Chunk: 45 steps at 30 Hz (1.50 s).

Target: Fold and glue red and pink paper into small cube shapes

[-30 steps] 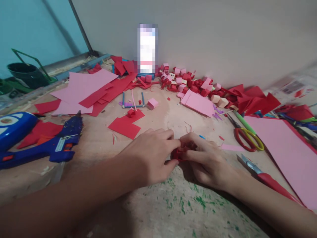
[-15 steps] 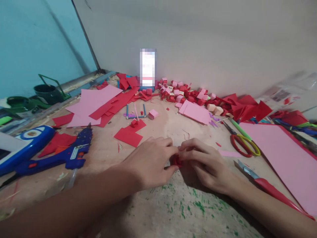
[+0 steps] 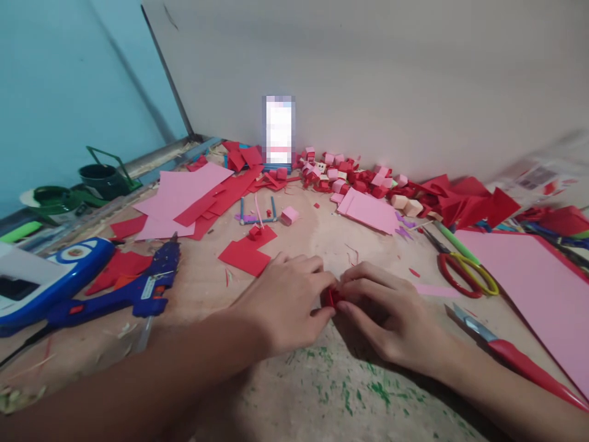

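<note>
Between my hands, just above the table, is a small folded piece of red paper [image 3: 331,298], box-like and partly hidden by fingers. My left hand [image 3: 294,301] pinches it from the left with thumb and index finger. From the other side, my right hand [image 3: 386,307] grips it with thumb and fingertips. Beyond my left hand lie flat red paper pieces [image 3: 243,255] with a small red paper cube [image 3: 256,232] on them. A pink paper cube [image 3: 289,215] sits further back, beside a U-shaped frame of blue sticks [image 3: 258,220].
At left are a blue glue gun [image 3: 151,285], a blue-and-white device [image 3: 50,276] and pink sheets [image 3: 186,190]. Many small paper cubes [image 3: 340,175] pile against the wall below a bright phone [image 3: 278,130]. Scissors [image 3: 464,273], a red-handled knife [image 3: 515,356] and pink card [image 3: 534,288] lie right.
The view has shifted slightly, so everything sits a little further right. My right thumb has come up to the red paper, and both hands stay on it.
</note>
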Available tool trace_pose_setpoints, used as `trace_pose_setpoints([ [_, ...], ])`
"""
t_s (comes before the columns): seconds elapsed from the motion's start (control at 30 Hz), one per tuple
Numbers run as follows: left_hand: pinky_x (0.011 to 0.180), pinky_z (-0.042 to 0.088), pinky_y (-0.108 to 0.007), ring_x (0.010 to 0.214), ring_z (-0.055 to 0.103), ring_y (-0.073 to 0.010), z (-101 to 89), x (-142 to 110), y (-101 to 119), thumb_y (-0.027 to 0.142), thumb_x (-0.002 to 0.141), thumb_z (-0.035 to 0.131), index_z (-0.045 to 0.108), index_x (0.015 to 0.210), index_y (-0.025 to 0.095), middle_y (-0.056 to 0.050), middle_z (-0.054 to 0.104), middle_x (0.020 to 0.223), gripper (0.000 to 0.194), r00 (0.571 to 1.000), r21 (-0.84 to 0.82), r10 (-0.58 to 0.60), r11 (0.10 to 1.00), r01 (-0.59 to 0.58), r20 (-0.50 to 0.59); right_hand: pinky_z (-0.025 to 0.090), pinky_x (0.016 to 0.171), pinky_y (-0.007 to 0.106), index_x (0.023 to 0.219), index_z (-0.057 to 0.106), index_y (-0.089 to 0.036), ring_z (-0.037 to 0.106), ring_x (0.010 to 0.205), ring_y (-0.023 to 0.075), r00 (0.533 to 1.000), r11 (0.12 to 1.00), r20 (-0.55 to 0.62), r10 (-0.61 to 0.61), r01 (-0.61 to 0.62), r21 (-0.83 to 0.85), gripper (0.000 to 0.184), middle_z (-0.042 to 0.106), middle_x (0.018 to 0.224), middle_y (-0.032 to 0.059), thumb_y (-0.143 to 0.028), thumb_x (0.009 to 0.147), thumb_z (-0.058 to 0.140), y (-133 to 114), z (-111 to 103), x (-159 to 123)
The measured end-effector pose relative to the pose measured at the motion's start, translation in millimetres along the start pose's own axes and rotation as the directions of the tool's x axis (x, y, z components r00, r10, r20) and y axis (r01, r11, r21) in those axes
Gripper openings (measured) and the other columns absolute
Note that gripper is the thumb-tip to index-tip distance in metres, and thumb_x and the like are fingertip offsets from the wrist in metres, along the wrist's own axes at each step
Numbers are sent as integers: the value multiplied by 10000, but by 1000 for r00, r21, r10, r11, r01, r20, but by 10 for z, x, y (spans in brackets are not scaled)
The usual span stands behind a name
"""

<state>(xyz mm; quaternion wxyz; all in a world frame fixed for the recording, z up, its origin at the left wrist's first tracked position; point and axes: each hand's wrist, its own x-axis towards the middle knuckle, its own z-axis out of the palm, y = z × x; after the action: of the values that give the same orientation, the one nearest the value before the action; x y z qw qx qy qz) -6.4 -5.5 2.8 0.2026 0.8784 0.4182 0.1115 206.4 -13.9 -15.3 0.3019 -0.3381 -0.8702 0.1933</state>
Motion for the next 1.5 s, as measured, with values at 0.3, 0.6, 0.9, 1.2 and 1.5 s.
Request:
trace_pose_setpoints([
  [0.3, 917, 475, -497, 1034, 669, -300, 19, -16, -9, 319, 955, 651, 709, 1001, 187, -79, 704, 1076, 152, 1000, 22, 19, 1000, -19, -15, 563, 640, 291, 899, 714, -203, 699, 730, 164, 989, 989, 71, 131, -126, -71, 177, 719, 957, 72, -168, 985, 563, -114, -82, 40],
  [0.6, 914, 478, -496, 1043, 670, -302, 26, -14, -15, 313, 937, 652, 712, 997, 193, -71, 704, 1068, 147, 1000, 22, 17, 1000, -17, -10, 621, 707, 320, 968, 724, -207, 724, 774, 200, 996, 983, 92, -11, 27, -181, 172, 735, 1003, 105, -156, 1005, 564, -64, -96, -12],
  [0.9, 901, 474, -460, 1021, 677, -291, 32, -19, -23, 317, 945, 632, 726, 1026, 190, -77, 709, 1056, 178, 999, 31, 30, 999, -30, -30, 625, 640, 305, 982, 746, -210, 725, 719, 205, 999, 979, 50, -15, 25, -204, 158, 758, 910, 103, -177, 992, 592, -117, -85, 8],
  [1.2, 895, 470, -470, 1026, 676, -291, 44, -24, -33, 299, 935, 627, 725, 1019, 196, -71, 708, 1057, 165, 999, 28, 31, 999, -31, -28, 622, 649, 304, 980, 761, -226, 735, 759, 212, 999, 980, 50, -3, 13, -199, 191, 766, 960, 106, -188, 1015, 577, -149, -88, -9],
  [1.5, 907, 517, -470, 988, 690, -274, 28, -19, -40, 295, 912, 655, 711, 964, 192, -66, 727, 1026, 128, 998, -60, 26, 998, -30, -60, 643, 739, 313, 1063, 733, -247, 766, 893, 221, 998, 986, 12, -64, 65, -152, 208, 779, 1051, 94, -142, 1018, 559, -86, -111, -26],
])
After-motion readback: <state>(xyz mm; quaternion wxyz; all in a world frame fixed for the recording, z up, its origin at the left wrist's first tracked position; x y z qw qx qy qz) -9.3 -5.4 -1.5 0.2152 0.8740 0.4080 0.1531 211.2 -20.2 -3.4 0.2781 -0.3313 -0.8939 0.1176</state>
